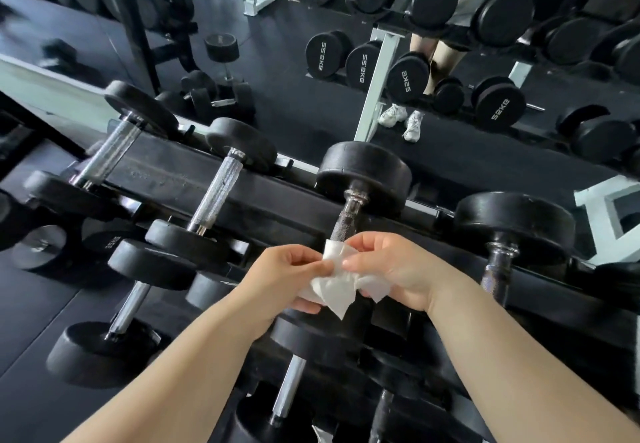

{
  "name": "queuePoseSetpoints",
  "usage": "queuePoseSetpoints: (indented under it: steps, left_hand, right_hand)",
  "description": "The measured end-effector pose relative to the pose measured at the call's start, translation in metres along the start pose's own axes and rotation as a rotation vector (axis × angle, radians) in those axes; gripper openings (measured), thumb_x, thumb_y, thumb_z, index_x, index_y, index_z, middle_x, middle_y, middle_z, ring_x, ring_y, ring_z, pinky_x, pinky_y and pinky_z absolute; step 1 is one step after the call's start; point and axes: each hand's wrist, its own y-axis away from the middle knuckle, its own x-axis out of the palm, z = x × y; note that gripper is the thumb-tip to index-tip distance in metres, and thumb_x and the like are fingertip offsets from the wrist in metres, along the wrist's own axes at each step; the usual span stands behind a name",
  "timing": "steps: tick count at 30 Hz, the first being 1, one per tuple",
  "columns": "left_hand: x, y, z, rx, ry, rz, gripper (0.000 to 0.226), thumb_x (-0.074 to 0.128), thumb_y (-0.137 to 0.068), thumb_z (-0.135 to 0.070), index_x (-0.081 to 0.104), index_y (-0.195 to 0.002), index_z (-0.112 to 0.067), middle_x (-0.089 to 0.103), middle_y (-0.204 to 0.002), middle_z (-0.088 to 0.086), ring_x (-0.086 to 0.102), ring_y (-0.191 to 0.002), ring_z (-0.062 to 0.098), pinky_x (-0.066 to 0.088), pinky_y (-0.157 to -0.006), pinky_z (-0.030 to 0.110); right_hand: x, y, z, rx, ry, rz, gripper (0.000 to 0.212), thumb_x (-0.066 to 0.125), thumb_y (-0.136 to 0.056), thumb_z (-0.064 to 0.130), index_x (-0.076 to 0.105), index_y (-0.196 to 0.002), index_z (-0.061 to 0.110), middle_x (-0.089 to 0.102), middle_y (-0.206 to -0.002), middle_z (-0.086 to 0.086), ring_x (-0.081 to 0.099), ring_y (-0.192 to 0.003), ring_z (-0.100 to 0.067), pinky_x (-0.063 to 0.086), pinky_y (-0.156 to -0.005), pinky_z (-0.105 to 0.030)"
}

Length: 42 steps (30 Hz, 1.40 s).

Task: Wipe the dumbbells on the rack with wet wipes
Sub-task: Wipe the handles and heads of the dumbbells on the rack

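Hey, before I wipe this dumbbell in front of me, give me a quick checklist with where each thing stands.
1. Grip on the wipe: ok, left hand and right hand both pinch it.
2. Wipe opened flat: not ok, it is crumpled.
3. Wipe moist: cannot tell.
4. Access to the dumbbell handle: ok, its upper part is bare.
5. Wipe touching the handle: cannot tell, the hands hide it.

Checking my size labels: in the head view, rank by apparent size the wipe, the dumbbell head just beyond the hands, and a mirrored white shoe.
Largest: dumbbell head.
Then the wipe, though nearer the camera.
Smallest by far: mirrored shoe, distant.
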Motion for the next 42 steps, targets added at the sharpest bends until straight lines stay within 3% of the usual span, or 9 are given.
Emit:
queuePoseSetpoints:
  steps: [4, 10, 13, 16, 19, 23, 26, 34, 42]
  left_hand:
    - [-0.002, 0.012, 0.005, -0.123, 0.264, 0.015, 0.012, 0.06, -0.086, -0.01, 0.062, -0.074, -0.009, 0.067, -0.054, 0.002, 0.061, -0.044, 0.009, 0.047, -0.04, 0.017]
    - [-0.01, 0.022, 0.01, -0.082, 0.437, 0.121, 0.029, 0.047, -0.092, -0.019, 0.068, -0.079, -0.005, 0.07, -0.065, 0.009, 0.065, -0.054, 0.014, 0.053, -0.05, 0.021]
    - [-0.014, 0.027, 0.016, -0.053, 0.434, 0.175, 0.028, 0.054, -0.076, -0.028, 0.07, -0.081, -0.005, 0.071, -0.07, 0.011, 0.067, -0.06, 0.016, 0.054, -0.052, 0.022]
    - [-0.02, 0.032, 0.021, -0.023, 0.487, 0.155, 0.02, 0.058, -0.072, -0.011, 0.067, -0.087, -0.004, 0.071, -0.069, 0.009, 0.067, -0.057, 0.014, 0.054, -0.051, 0.02]
    - [-0.027, 0.038, 0.026, -0.014, 0.548, 0.193, 0.023, 0.059, -0.068, -0.005, 0.063, -0.09, -0.005, 0.071, -0.07, 0.007, 0.066, -0.056, 0.012, 0.054, -0.05, 0.018]
    - [-0.03, 0.05, 0.036, 0.019, 0.349, 0.283, 0.015, 0.061, -0.073, 0.006, 0.062, -0.081, -0.007, 0.068, -0.062, 0.004, 0.065, -0.055, 0.012, 0.053, -0.05, 0.019]
    - [-0.02, 0.06, 0.053, 0.08, 0.133, 0.274, 0.015, 0.063, -0.078, 0.006, 0.064, -0.071, -0.008, 0.069, -0.064, 0.005, 0.066, -0.06, 0.015, 0.053, -0.053, 0.02]
    - [0.036, 0.103, 0.09, -0.072, 0.054, 0.721, 0.026, 0.047, -0.089, -0.01, 0.071, -0.079, -0.003, 0.07, -0.075, 0.015, 0.066, -0.074, 0.022, 0.056, -0.065, 0.022]
    - [0.126, 0.146, 0.115, -0.252, -0.057, 1.008, 0.033, 0.041, -0.089, 0.008, 0.066, -0.073, -0.007, 0.065, -0.063, 0.002, 0.063, -0.058, 0.008, 0.05, -0.053, 0.015]
  right_hand:
    - [0.015, 0.004, -0.007, -0.201, 0.147, -0.225, 0.019, 0.065, -0.081, 0.008, 0.056, -0.073, 0.022, 0.056, -0.073, 0.006, 0.053, -0.063, -0.006, 0.04, -0.044, -0.008]
    - [0.035, 0.015, -0.028, -0.924, 0.907, -0.281, 0.023, 0.05, -0.076, 0.026, 0.068, -0.077, 0.013, 0.062, -0.085, 0.004, 0.051, -0.088, -0.005, 0.041, -0.085, -0.009]
    - [0.038, 0.029, -0.027, -0.826, 0.882, -0.123, 0.033, 0.048, -0.077, 0.03, 0.072, -0.093, 0.014, 0.063, -0.098, 0.013, 0.048, -0.101, 0.003, 0.037, -0.091, -0.005]
    - [0.043, 0.051, -0.028, -0.603, 0.386, -0.133, 0.025, 0.053, -0.077, 0.035, 0.068, -0.097, 0.033, 0.065, -0.097, 0.023, 0.055, -0.104, 0.006, 0.044, -0.087, -0.009]
    - [0.048, 0.063, -0.041, -0.336, -0.259, -0.29, 0.014, 0.057, -0.082, 0.025, 0.065, -0.094, 0.028, 0.068, -0.093, 0.005, 0.063, -0.083, -0.01, 0.051, -0.074, -0.021]
    - [0.088, 0.084, -0.061, -0.221, -0.612, -0.269, 0.015, 0.058, -0.077, 0.003, 0.065, -0.072, 0.015, 0.061, -0.054, 0.002, 0.053, -0.046, -0.008, 0.045, -0.047, -0.017]
    - [0.118, 0.099, -0.078, -0.319, -0.445, -0.544, 0.035, 0.063, -0.078, -0.003, 0.065, -0.054, 0.022, 0.056, -0.049, 0.006, 0.05, -0.044, -0.005, 0.041, -0.047, -0.015]
    - [0.142, 0.158, -0.151, -0.198, 0.538, -1.089, 0.021, 0.06, -0.086, 0.013, 0.069, -0.105, 0.015, 0.067, -0.098, 0.007, 0.049, -0.089, 0.001, 0.04, -0.082, -0.006]
    - [0.124, 0.271, -0.221, -0.225, -0.148, -1.072, 0.051, 0.064, -0.081, 0.004, 0.05, -0.103, 0.048, 0.061, -0.097, 0.01, 0.058, -0.081, 0.007, 0.046, -0.074, -0.01]
